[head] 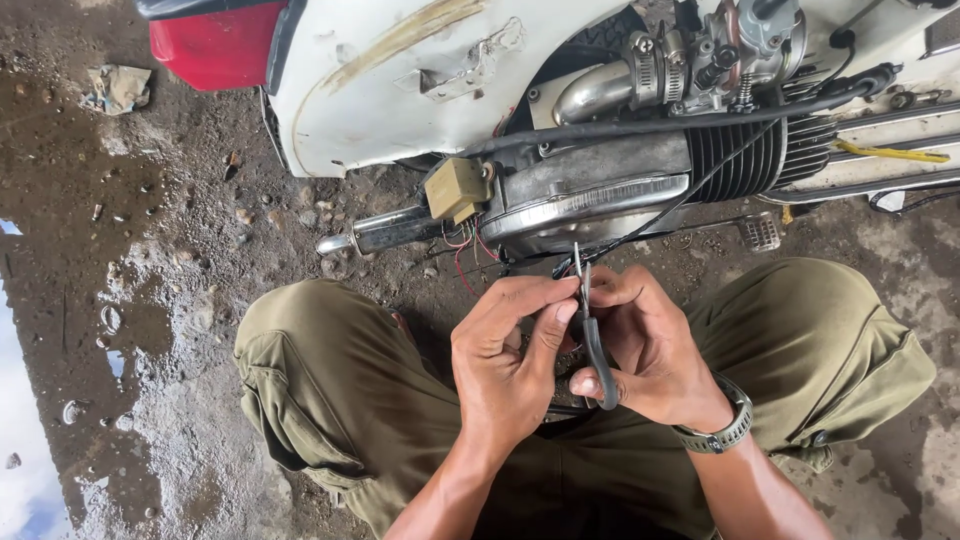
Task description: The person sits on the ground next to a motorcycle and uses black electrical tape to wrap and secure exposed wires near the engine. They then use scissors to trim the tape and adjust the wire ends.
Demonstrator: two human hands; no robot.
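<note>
Scooter (420, 90) lies on its side just beyond both hands. Right hand (650, 350) is closed around the pliers (592, 340), nose up toward the engine (600, 195). Left hand (505, 365) pinches fingertips at the pliers' jaws; black cable (690, 195) runs up from there.

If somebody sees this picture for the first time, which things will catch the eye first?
At centre, the left hand and right hand meet over a small dark-handled tool, above knees in olive trousers. Just above lies a white scooter with its engine exposed, and a red tail light at the top left.
</note>
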